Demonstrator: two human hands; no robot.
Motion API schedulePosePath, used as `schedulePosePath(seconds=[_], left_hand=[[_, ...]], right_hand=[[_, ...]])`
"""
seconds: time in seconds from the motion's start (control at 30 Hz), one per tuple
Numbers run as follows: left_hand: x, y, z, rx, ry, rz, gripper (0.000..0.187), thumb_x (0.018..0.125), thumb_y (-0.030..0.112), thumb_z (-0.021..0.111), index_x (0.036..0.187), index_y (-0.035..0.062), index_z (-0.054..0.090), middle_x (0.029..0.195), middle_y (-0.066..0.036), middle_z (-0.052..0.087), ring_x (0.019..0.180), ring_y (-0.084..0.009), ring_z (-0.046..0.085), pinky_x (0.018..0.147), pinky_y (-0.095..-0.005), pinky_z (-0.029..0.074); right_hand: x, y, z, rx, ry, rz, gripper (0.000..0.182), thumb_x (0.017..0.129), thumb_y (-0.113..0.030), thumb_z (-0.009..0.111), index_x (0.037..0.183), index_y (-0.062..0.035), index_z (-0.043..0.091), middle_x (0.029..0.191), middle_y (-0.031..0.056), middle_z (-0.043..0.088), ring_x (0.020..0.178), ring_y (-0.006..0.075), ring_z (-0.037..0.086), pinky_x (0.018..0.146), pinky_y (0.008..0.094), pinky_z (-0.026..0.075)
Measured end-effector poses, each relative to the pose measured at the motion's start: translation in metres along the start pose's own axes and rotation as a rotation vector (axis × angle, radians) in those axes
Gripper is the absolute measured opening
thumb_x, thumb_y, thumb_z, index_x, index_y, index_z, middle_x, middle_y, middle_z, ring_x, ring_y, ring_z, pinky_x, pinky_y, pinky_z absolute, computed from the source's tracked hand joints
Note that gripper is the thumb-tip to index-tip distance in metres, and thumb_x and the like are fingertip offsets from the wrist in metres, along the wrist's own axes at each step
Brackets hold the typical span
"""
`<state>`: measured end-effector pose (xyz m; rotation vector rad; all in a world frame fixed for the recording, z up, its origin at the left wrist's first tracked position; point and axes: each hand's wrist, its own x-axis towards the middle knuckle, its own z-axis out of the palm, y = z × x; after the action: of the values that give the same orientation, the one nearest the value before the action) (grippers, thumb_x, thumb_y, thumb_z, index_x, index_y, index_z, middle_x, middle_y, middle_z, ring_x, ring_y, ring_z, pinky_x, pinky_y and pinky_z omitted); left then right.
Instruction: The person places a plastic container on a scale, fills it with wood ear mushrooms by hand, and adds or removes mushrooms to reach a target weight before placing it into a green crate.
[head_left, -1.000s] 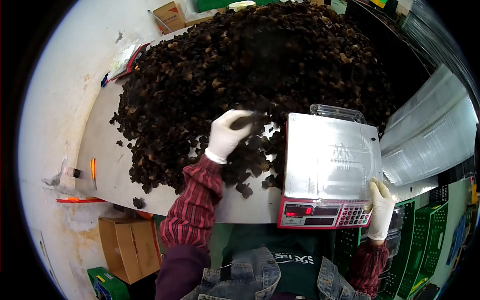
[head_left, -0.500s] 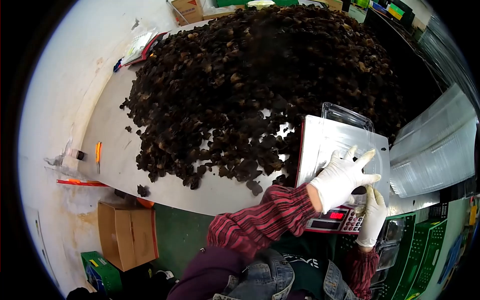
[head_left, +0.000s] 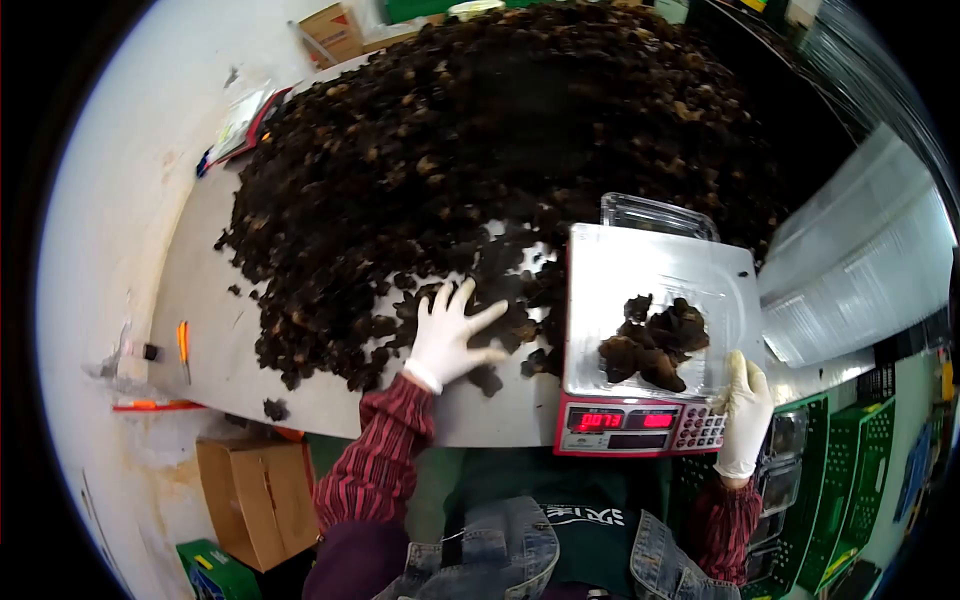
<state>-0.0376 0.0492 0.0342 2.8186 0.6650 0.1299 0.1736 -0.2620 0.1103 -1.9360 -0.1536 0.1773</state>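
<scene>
My left hand (head_left: pixel 450 335), in a white glove, is open with fingers spread over the near edge of a big heap of dark wood ear mushrooms (head_left: pixel 400 200). To its right stands a red and silver digital scale (head_left: pixel 600 260) with lit red digits. A clear plastic tray (head_left: pixel 712 300), hard to see against the metal, lies on the scale's plate. In it is a small clump of wood ear mushrooms (head_left: pixel 655 345). My right hand (head_left: pixel 746 418), also gloved, has its fingers closed at the tray's near right corner; its thumb is hidden.
Behind the scale lies another clear plastic container (head_left: pixel 660 215). Stacked clear plastic trays or lids (head_left: pixel 860 260) lean at the right. An orange-handled tool (head_left: pixel 184 350) rests on the table's left side. Below are a cardboard box (head_left: pixel 255 500) and green crates (head_left: pixel 855 490).
My left hand has moved left from above the scale to the heap's near edge. The mushroom clump on the scale now shows. My right hand stays at the tray's corner. The view has shifted slightly.
</scene>
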Motion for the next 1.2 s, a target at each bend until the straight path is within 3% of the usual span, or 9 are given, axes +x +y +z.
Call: schedulePosePath(seconds=[0.23,0.43,0.57,0.7,0.77,0.83,0.97,1.0,1.2], left_hand=[[0.021,-0.033,0.037,0.068,0.418,0.169,0.027,0.071,0.018,0.074,0.097,0.019,0.069,0.092,-0.003,0.062,0.082,-0.0226,0.062,0.065,-0.0337,0.049],[0.063,-0.023,0.002,-0.52,0.462,0.11,0.018,0.075,0.002,0.069,0.092,0.0059,0.071,0.081,-0.008,0.064,0.071,-0.0191,0.065,0.064,-0.0269,0.051],[0.078,0.081,-0.073,-0.74,0.374,0.416,0.024,0.076,-0.004,0.068,0.097,0.0056,0.071,0.087,-0.007,0.066,0.076,-0.0168,0.067,0.066,-0.0257,0.054],[0.097,0.162,-0.075,-0.508,0.284,0.898,0.025,0.072,0.011,0.075,0.097,0.0136,0.072,0.094,-0.006,0.067,0.079,-0.0212,0.067,0.065,-0.0296,0.053],[0.107,0.178,-0.051,-0.455,-0.154,0.89,0.047,0.072,0.033,0.078,0.114,0.0175,0.066,0.122,-0.008,0.058,0.115,-0.0279,0.054,0.094,-0.0405,0.044],[0.102,0.186,-0.051,-0.435,-0.049,0.897,0.061,0.067,0.039,0.08,0.123,0.0215,0.062,0.136,-0.009,0.048,0.128,-0.0328,0.042,0.104,-0.0476,0.034],[0.085,0.182,-0.073,-0.335,0.117,0.863,0.069,0.065,0.043,0.08,0.127,0.024,0.059,0.139,-0.011,0.046,0.13,-0.0363,0.04,0.107,-0.0487,0.031],[0.083,0.182,-0.069,-0.289,0.125,0.829,0.065,0.067,0.046,0.077,0.126,0.0231,0.06,0.139,-0.011,0.046,0.13,-0.0366,0.041,0.106,-0.0494,0.032],[0.082,0.196,-0.039,-0.242,0.228,0.745,0.059,0.073,0.055,0.069,0.12,0.0195,0.062,0.133,-0.011,0.051,0.125,-0.0336,0.045,0.103,-0.0528,0.03]], right_hand=[[0.0,-0.002,0.001,-0.01,0.019,0.001,0.03,0.096,-0.022,0.062,0.11,0.0032,0.064,0.078,0.0004,0.061,0.058,0.0037,0.05,0.049,0.0202,0.04],[0.013,0.025,-0.004,-0.155,-0.012,-0.195,0.029,0.095,-0.021,0.063,0.113,0.0024,0.064,0.083,0.0031,0.064,0.057,0.0046,0.053,0.052,0.02,0.044],[0.014,0.015,-0.003,-0.11,-0.067,-0.176,0.028,0.094,-0.018,0.065,0.114,0.0016,0.064,0.083,0.0038,0.064,0.057,0.0048,0.053,0.052,0.0207,0.043],[0.019,0.014,-0.005,-0.424,-0.014,-0.539,0.027,0.092,-0.014,0.065,0.116,-0.0012,0.064,0.085,0.0091,0.064,0.061,0.0092,0.056,0.055,0.0241,0.046],[0.022,0.013,-0.008,-0.564,0.023,-0.808,0.028,0.092,-0.013,0.065,0.117,-0.0024,0.064,0.087,0.0108,0.065,0.063,0.0117,0.057,0.058,0.0253,0.047],[0.023,0.003,-0.009,-0.583,-0.037,-0.951,0.031,0.091,-0.013,0.065,0.121,-0.0047,0.063,0.095,0.0125,0.067,0.07,0.0171,0.06,0.065,0.0282,0.049],[0.015,-0.015,-0.003,-0.449,-0.13,-0.641,0.033,0.087,-0.012,0.067,0.12,-0.0113,0.066,0.075,0.0132,0.061,0.06,0.0244,0.056,0.059,0.0345,0.047],[0.018,-0.016,-0.001,-0.527,-0.091,-0.877,0.034,0.085,-0.009,0.067,0.119,-0.0121,0.067,0.071,0.0115,0.057,0.061,0.0242,0.056,0.058,0.0349,0.047],[0.025,0.001,0.01,-0.446,-0.106,-0.82,0.034,0.086,-0.004,0.064,0.118,-0.0099,0.066,0.079,0.0132,0.062,0.064,0.0231,0.059,0.063,0.0334,0.048]])
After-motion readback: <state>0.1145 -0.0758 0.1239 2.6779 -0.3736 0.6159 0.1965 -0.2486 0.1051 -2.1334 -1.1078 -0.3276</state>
